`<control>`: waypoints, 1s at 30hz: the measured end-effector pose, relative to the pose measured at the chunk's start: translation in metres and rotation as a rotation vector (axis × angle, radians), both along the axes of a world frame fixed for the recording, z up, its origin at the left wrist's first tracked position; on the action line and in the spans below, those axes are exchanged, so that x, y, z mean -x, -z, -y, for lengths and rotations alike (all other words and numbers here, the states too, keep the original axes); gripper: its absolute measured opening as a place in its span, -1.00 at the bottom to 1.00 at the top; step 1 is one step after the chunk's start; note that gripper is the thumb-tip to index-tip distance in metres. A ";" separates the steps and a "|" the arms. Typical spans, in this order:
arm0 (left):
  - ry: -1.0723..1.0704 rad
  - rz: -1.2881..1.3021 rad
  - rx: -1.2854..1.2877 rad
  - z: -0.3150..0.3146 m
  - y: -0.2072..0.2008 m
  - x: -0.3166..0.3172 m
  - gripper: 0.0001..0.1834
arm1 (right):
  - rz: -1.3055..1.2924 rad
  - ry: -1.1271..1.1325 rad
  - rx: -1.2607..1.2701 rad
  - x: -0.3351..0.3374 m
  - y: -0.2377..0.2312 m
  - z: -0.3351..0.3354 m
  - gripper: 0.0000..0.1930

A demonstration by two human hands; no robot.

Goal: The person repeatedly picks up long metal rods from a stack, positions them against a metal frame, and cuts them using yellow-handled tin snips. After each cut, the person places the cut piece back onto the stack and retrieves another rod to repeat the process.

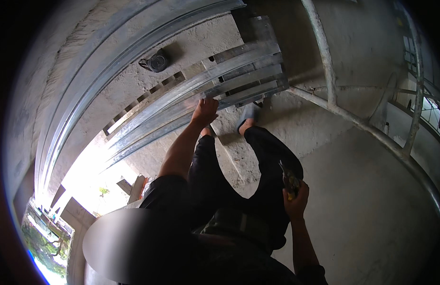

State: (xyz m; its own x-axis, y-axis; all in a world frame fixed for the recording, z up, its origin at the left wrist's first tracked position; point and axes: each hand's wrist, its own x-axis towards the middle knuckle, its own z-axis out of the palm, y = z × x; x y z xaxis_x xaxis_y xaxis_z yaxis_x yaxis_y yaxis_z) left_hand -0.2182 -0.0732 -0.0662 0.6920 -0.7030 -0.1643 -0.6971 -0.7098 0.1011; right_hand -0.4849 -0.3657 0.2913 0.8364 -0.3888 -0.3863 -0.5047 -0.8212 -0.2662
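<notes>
My left hand (205, 111) reaches forward with its fingers curled over the edge of a long silvery metal channel (179, 105). Several such channels lie side by side, running from the bright lower left up toward the top middle. Down at my right thigh, my right hand (296, 200) is wrapped round a dark hand tool (290, 180) that looks like tin snips, with a pointed jaw and a touch of yellow at the grip. Its handles are mostly hidden by my fingers.
A black round object (158, 61), possibly a tape measure, rests on the rough concrete ledge (201, 40) beyond the channels. More long metal profiles (103, 73) run along the far side. At right stands a frame of pale, spattered pipes (358, 122). My shoe (249, 116) is close to the channels.
</notes>
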 end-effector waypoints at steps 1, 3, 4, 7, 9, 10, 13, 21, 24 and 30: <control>0.062 0.099 -0.129 0.012 0.004 0.009 -0.63 | -0.008 0.022 0.006 0.005 0.001 0.002 -0.33; -0.039 0.227 -0.269 0.022 0.016 0.025 -0.73 | -0.034 0.053 -0.013 0.006 -0.004 0.009 -0.35; -0.104 0.200 -0.320 0.027 0.022 0.030 -0.74 | -0.054 0.070 -0.032 0.006 -0.006 0.012 -0.36; -0.266 -0.021 -0.280 0.018 0.021 0.032 -0.73 | -0.041 0.028 -0.116 -0.017 -0.016 0.031 -0.39; -0.303 -0.215 -0.128 0.017 -0.017 0.019 -0.69 | 0.005 0.054 -0.174 -0.038 -0.035 0.038 -0.41; -0.294 -0.178 -0.007 0.009 -0.044 0.016 -0.64 | 0.029 0.085 -0.227 -0.059 -0.047 0.039 -0.42; -0.335 -0.316 0.034 -0.006 -0.141 0.028 -0.45 | 0.068 0.010 -0.376 -0.150 -0.103 0.042 -0.45; -0.766 -0.009 0.229 -0.019 -0.492 0.082 -0.53 | -0.293 -0.786 -0.635 -0.343 -0.260 0.001 -0.56; -0.771 0.127 0.247 -0.019 -0.557 0.115 -0.48 | -0.591 -0.894 -0.687 -0.348 -0.300 -0.006 -0.62; -0.952 0.413 0.199 -0.015 -0.629 0.198 -0.64 | -1.279 -0.858 -0.934 -0.307 -0.351 -0.040 -0.58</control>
